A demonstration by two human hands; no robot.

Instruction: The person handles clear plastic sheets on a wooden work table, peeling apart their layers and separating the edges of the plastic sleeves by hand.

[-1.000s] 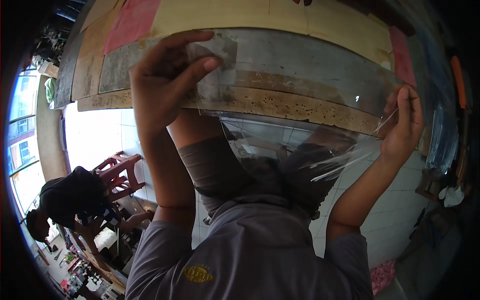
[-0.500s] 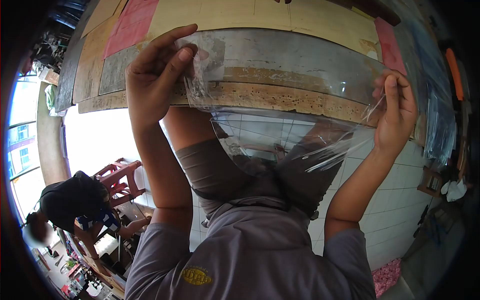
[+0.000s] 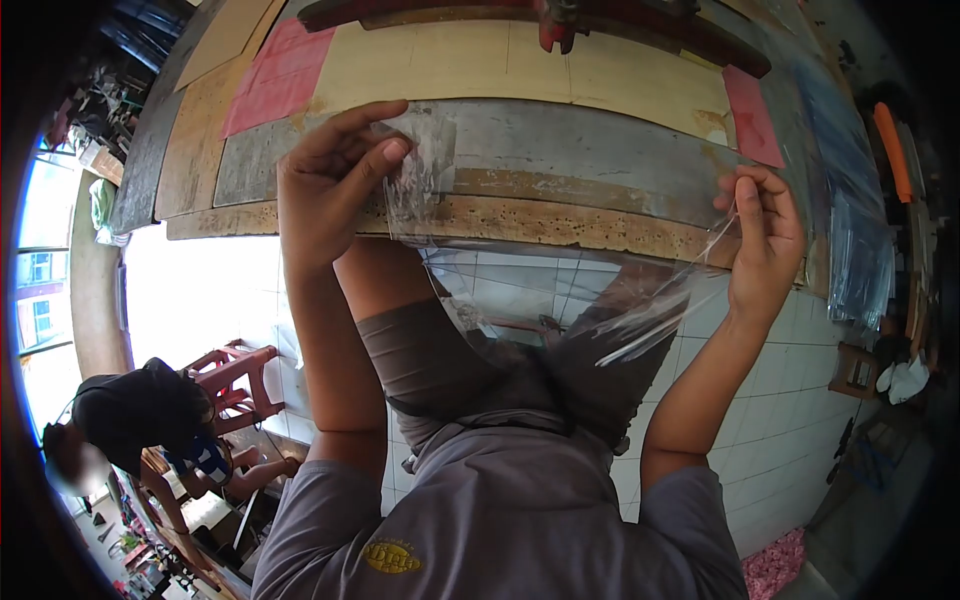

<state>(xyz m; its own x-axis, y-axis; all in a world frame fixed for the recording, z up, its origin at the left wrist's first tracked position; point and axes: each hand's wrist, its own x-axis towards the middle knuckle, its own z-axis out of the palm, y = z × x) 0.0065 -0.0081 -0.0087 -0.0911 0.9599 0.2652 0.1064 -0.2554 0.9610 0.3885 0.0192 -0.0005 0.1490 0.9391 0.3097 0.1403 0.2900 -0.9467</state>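
A clear, wrinkled plastic sheet (image 3: 422, 185) hangs between my two hands over the table's front edge and my lap. My left hand (image 3: 335, 190) is closed, pinching the sheet's left end between thumb and fingers, with the index finger stretched out. At the other end, my right hand (image 3: 765, 230) pinches the sheet's right side between thumb and forefinger. Thin, shiny strands or folds (image 3: 650, 330) of plastic trail down below the right hand. Because the sheet is see-through, its exact outline is hard to make out.
The worn wooden table (image 3: 560, 212) carries a yellow board (image 3: 480, 65) flanked by pink sheets (image 3: 275, 80). A dark bar with a red metal part (image 3: 556, 30) lies across the back. Plastic sheets (image 3: 858, 265) hang at right. Another person (image 3: 140, 415) bends near a red stool (image 3: 240, 385).
My hands have come slightly closer together, and the sheet looks slacker. The view has shifted, so the table sits lower and more of the red metal part shows.
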